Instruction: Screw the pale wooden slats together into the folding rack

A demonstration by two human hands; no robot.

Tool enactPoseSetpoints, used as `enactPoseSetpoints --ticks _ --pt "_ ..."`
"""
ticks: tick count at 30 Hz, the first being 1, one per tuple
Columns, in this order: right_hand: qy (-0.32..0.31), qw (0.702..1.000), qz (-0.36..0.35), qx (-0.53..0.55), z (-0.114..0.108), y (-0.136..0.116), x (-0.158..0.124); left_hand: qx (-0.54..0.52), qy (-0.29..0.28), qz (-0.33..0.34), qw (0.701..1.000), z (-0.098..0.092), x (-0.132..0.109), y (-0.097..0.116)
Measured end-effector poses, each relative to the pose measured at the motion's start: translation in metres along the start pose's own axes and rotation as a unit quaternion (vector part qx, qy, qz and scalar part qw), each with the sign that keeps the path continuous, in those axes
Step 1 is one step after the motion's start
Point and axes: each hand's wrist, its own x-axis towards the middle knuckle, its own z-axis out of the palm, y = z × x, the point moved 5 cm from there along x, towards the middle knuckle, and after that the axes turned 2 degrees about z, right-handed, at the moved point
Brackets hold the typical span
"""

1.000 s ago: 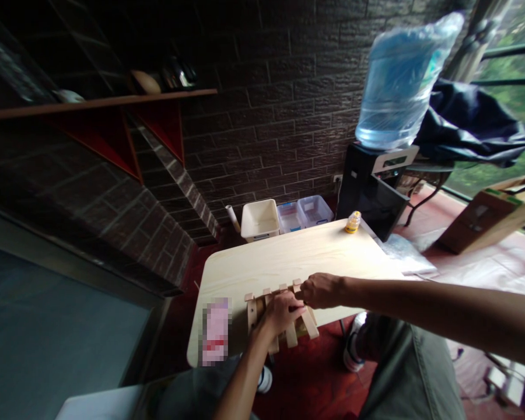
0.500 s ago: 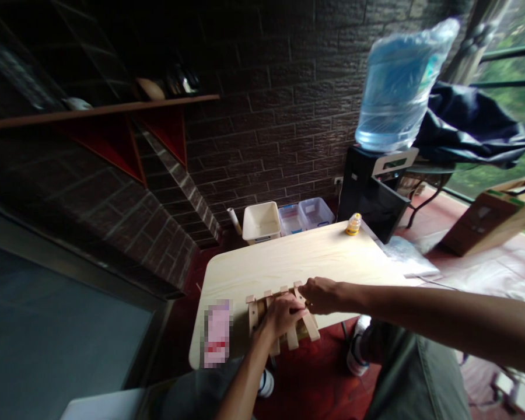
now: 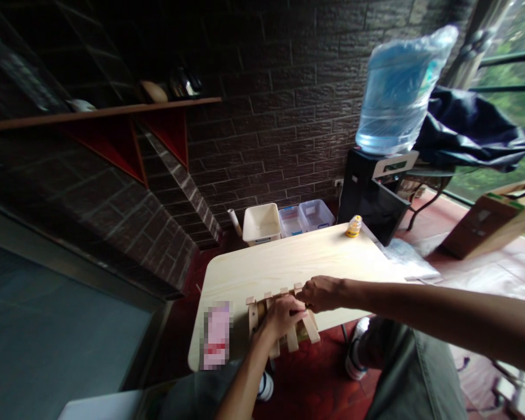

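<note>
A slatted wooden piece (image 3: pixel 311 328), made of several pale strips with small holes, lies at the front edge of the light wooden table (image 3: pixel 245 271). Its lower ends reach past that edge. My left hand (image 3: pixel 283 315) lies over the middle strips, fingers bent round the wood and pointing right. Close against those fingertips, my right hand (image 3: pixel 320 293) is closed in a fist over the rightmost strip. Whatever is in its grip is hidden by the fingers.
On the table are a yellow-and-clear bottle (image 3: pixel 354 226) at the far right and a blurred-out pink item (image 3: pixel 217 335) at the left. Behind stand a cream bin (image 3: pixel 262 224), clear plastic boxes (image 3: pixel 315 214) and a black water dispenser (image 3: pixel 367 192). My legs are below the table edge.
My right hand has turned slightly at the rightmost strip. My left hand and the wooden piece stay nearly in place. The whole view has shifted a little.
</note>
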Motion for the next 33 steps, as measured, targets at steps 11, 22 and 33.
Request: enactPoseSetpoints --ticks 11,22,33 --pt "-0.051 0.982 0.167 0.071 -0.003 0.001 0.0 -0.014 0.019 0.001 1.0 0.002 0.0 -0.004" --pt "-0.026 0.998 0.034 -0.041 -0.021 -0.017 0.006 0.023 0.0 -0.03 0.999 -0.003 -0.001 0.0" --pt "0.021 0.998 0.043 -0.035 0.016 -0.002 0.013 0.009 -0.015 -0.006 1.0 0.001 0.0 -0.006"
